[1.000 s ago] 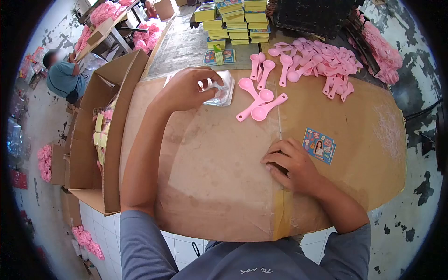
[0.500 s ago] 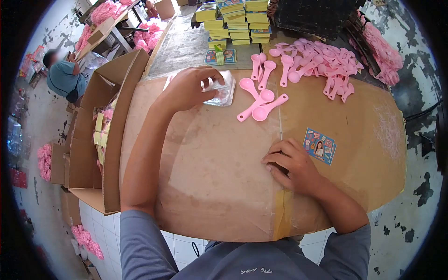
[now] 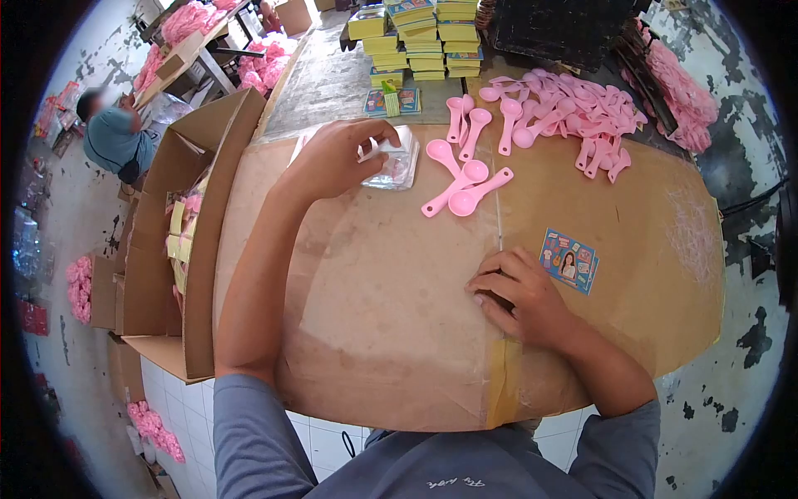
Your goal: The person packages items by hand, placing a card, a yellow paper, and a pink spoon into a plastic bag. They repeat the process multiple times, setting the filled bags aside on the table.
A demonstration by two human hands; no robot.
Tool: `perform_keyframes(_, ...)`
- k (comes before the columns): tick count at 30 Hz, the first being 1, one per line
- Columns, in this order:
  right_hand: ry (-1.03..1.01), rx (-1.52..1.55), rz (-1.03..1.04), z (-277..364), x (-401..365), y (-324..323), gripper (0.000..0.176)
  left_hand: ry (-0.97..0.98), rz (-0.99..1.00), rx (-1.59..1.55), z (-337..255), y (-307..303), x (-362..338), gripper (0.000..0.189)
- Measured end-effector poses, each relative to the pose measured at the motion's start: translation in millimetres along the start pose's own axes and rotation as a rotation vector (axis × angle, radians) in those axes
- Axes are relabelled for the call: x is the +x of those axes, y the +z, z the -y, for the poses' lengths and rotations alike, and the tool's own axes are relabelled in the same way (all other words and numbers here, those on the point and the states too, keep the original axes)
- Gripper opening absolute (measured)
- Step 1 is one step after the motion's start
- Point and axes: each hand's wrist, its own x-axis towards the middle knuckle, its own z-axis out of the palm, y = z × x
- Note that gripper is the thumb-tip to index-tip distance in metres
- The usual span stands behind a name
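Risk, bag pickup: several layers of the clear plastic bags (image 3: 401, 173) could lift together; likely cause, thin film clinging.
Risk, stack: the bags could slide or fan out if the left hand (image 3: 328, 162) drags sideways.
Risk, spoons: the crossed pink spoons (image 3: 465, 201) could shift if that hand sweeps right; cause, close spacing.
Left hand state: fingers bent over the bags; film grip cannot be told.
Right hand (image 3: 536, 303) state: loosely curled, released, on the desk (image 3: 374, 333).
Bag position: under and beside the left fingertips, left of the spoons.
Card position: cards (image 3: 568, 259) lie just right of the right hand.
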Motion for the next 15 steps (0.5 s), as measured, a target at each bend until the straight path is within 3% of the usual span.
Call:
perform_keyframes(6,-0.001,0.0,0.005,-2,-1,1,0.022,-0.039,-0.015,-0.106,0,-5,-1,0.031)
perform_keyframes(9,0.006,0.006,0.011,-2,-1,0,0.022,0.014,-0.114,-0.269,10,-11,0,0.034)
perform_keyframes(13,-0.002,0.017,0.007,-2,-1,-2,0.021,-0.091,-0.223,-0.515,21,-44,-3,0.042)
perform_keyframes(15,-0.005,0.013,0.007,-1,-1,-2,0.021,-0.14,-0.37,-0.636,33,-66,-9,0.045)
